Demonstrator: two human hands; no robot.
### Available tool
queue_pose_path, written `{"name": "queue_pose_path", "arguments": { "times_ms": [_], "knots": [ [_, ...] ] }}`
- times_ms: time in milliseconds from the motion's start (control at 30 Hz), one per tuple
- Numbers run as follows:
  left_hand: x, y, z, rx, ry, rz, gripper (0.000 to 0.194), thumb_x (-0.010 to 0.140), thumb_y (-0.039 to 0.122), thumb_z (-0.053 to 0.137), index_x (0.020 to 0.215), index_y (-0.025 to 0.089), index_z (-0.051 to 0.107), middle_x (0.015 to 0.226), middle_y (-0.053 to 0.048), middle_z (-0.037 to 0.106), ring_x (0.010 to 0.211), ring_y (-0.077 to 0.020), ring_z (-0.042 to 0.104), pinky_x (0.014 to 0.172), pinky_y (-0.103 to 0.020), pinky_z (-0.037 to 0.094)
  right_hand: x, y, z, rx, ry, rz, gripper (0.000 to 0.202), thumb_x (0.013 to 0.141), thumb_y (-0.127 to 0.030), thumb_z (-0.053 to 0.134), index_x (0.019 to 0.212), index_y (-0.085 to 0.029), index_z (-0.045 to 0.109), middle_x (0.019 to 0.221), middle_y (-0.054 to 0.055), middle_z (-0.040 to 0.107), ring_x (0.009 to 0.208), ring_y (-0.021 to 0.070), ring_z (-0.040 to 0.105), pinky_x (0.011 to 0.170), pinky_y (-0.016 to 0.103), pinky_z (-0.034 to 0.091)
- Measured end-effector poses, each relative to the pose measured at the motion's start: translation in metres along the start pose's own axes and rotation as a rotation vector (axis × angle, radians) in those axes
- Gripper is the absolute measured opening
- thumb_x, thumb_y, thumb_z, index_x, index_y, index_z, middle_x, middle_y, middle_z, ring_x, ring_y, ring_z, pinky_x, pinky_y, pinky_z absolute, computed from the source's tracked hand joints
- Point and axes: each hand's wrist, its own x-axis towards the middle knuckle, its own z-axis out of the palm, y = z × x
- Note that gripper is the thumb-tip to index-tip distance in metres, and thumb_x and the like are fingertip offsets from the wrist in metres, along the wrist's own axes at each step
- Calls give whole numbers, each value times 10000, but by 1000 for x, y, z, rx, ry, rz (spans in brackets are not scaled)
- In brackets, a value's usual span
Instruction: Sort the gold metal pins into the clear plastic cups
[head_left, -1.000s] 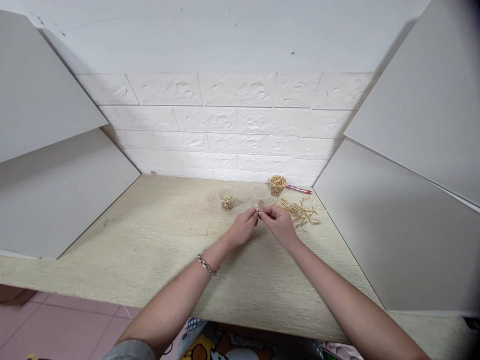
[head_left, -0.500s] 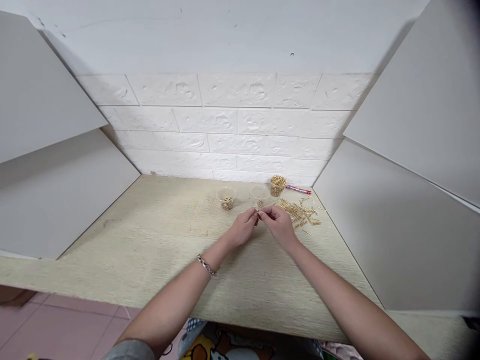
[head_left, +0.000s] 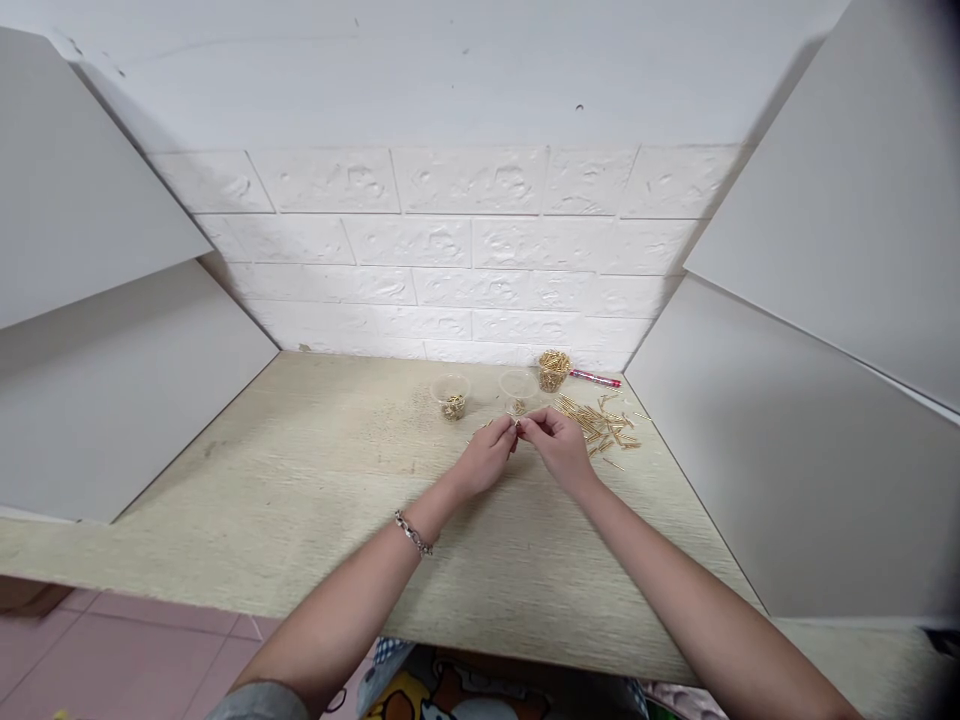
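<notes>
My left hand [head_left: 484, 458] and my right hand [head_left: 561, 450] meet fingertip to fingertip above the table. Both are closed in a pinch on a tiny gold-coloured piece [head_left: 517, 424], mostly hidden by the fingers. Just beyond them stands a clear plastic cup [head_left: 517, 384] with a few small pieces at its bottom. To its left, another clear cup [head_left: 451, 388] holds small gold-coloured parts. Beside my right hand lies a loose pile of thin gold-coloured rods [head_left: 596, 420]. A third cup, packed with gold-coloured rods [head_left: 554, 370], stands near the wall.
A slim red packet or stick [head_left: 596, 379] lies by the full cup. The pale wooden table [head_left: 300, 480] ends at a white brick-patterned wall [head_left: 442, 240]. White panels rise at the left [head_left: 135, 380] and right [head_left: 810, 450].
The hands stay pinched together, with only a slight shift of the fingers. The whole view has moved a little; the cups and pile have not visibly changed.
</notes>
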Motion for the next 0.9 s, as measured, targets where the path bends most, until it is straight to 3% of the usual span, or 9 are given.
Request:
{"name": "queue_pose_path", "arguments": {
  "times_ms": [367, 900],
  "knots": [
    [1, -3, 1, -32, 29, -16, 300, 863, 312, 299, 610, 180, 393, 567, 23, 435, 582, -112, 410, 583, -251, 337, 1, 2, -1, -58, -79, -78, 137, 709, -300, 594, 700, -164, 600, 681, 29, 617, 634, 156, 575, 632, 301, 484],
    [0, -2, -1, -12, 17, 8, 302, 862, 313, 293, 613, 176, 394, 568, 22, 431, 579, -108, 409, 569, -244, 338, 4, 5, -4, -34, -127, -50, 186, 686, -352, 614, 713, -169, 601, 686, 25, 627, 646, 155, 577, 639, 300, 491]
  ]
}}
